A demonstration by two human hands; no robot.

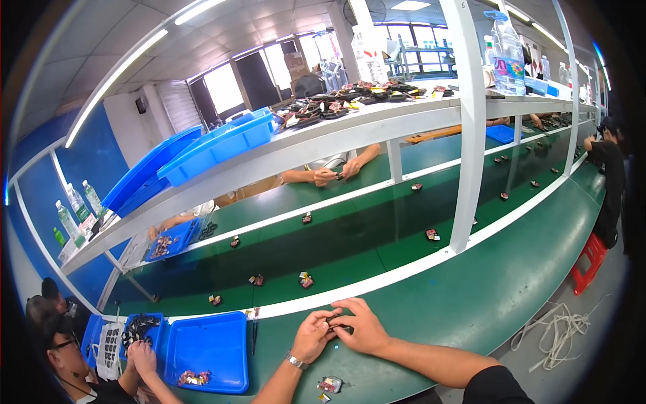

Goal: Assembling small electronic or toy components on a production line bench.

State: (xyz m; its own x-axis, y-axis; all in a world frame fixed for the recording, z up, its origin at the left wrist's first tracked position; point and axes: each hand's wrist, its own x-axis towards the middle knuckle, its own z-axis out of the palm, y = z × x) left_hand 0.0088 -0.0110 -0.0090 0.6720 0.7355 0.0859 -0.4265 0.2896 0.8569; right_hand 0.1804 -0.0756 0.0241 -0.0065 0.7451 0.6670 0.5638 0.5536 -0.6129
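My left hand point(311, 336) and my right hand point(363, 328) meet above the green bench point(417, 303). Their fingers close around a small dark part point(331, 323), mostly hidden between them, so its kind cannot be made out. Near my left forearm, a small electronic assembly point(330, 384) in a clear-looking case lies on the bench, with a little yellow-and-white piece point(324, 398) beside it. A thin dark tool point(255, 333) rests left of my left hand, next to a blue tray point(206, 350) with several small reddish parts in one corner.
Beyond a white rail, a green conveyor point(363, 256) carries several small assemblies. A white post point(468, 148) and an overhead shelf point(336, 124) with dark parts stand ahead. Co-workers' hands point(330, 174) work across. Another person point(64, 343) sits at left. A red stool point(591, 262) is at right.
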